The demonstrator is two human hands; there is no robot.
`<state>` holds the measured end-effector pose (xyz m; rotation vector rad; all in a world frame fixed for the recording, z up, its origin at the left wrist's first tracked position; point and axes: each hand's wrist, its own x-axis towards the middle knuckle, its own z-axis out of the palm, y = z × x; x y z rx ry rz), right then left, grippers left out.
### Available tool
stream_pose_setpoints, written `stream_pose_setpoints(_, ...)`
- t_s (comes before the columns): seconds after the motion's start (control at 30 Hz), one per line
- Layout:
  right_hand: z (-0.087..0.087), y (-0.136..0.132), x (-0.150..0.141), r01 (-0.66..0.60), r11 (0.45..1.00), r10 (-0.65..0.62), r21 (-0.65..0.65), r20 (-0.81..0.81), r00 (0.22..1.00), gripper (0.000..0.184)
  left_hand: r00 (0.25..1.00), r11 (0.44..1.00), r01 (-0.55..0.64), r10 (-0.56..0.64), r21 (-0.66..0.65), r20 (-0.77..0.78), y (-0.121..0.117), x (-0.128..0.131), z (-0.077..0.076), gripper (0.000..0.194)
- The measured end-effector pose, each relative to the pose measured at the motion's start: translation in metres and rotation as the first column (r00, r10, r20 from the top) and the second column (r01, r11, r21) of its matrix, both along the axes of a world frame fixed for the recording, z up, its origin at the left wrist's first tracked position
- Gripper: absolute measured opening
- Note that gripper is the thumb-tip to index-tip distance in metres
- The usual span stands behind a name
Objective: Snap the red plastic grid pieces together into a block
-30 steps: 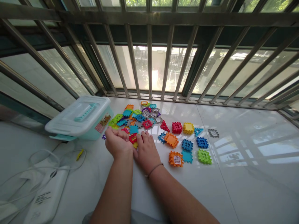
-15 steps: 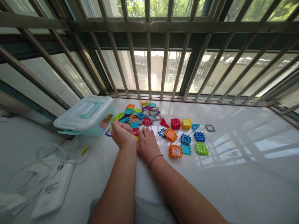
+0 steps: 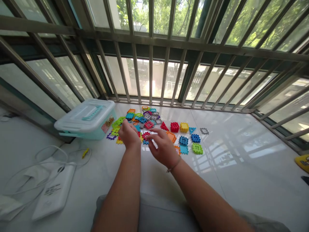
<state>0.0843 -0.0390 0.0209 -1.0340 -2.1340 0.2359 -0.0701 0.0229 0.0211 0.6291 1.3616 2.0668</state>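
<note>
Left hand [image 3: 129,135] over plastic tiles [image 3: 142,120] | right hand [image 3: 164,149] points left at red tile [image 3: 145,135]

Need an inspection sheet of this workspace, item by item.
Surface: glossy white tile, sunlight reflected across it.
Job's things: coloured plastic interlocking blocks, loosely spread.
Clutter: teal plastic box with white lid left of the blocks; small yellow clip.
Grips: left hand curled over the blocks, any hold hidden; right hand spread, fingers beside a red block.
Cables: white cord near a white power unit.
Surroundings: steel window bars, trees beyond.
</note>
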Motion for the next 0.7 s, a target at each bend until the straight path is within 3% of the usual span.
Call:
stream_pose_setpoints(0.07, 0.02, -0.005, 0.029, 0.044, 0.989, -0.026, 0.14, -0.129, 0.991, 0.021, 0.999, 1.0, -0.017, 0.017, 0.008, -0.033, 0.002, 0.002, -0.005, 0.054)
stream_pose_setpoints(0.13, 0.028, -0.008, 0.055, 0.147, 0.967, -0.102, 0.208, -0.212, 0.972, 0.019, 0.996, 1.0, -0.007, 0.008, 0.009, -0.092, 0.003, 0.005, -0.012, 0.056)
stream_pose_setpoints(0.27, 0.006, -0.007, 0.082, 0.338, 0.922, -0.284, 0.19, -0.263, 0.922, 0.018, 0.967, 0.999, 0.047, -0.05, -0.016, -0.251, 0.001, 0.015, -0.022, 0.06)
stream_pose_setpoints(0.37, -0.021, -0.003, 0.074, 0.216, 0.97, -0.187, 0.114, -0.217, 0.958, 0.019, 0.93, 0.996, 0.076, -0.086, -0.042, -0.357, -0.001, 0.025, -0.027, 0.061)
stream_pose_setpoints(0.47, -0.037, 0.003, 0.058, 0.059, 0.993, -0.04, 0.1, -0.19, 0.981, 0.019, 0.898, 0.997, 0.067, -0.08, -0.044, -0.432, -0.001, 0.033, -0.029, 0.062)
stream_pose_setpoints(0.57, -0.039, 0.005, 0.049, 0.018, 0.994, -0.001, 0.109, -0.155, 0.988, 0.019, 0.896, 0.997, 0.055, -0.07, -0.046, -0.438, -0.002, 0.037, -0.028, 0.061)
stream_pose_setpoints(0.7, -0.029, 0.002, 0.052, 0.069, 0.981, -0.048, 0.179, -0.12, 0.992, 0.021, 0.905, 0.998, 0.05, -0.064, -0.044, -0.421, -0.004, 0.037, -0.025, 0.061)
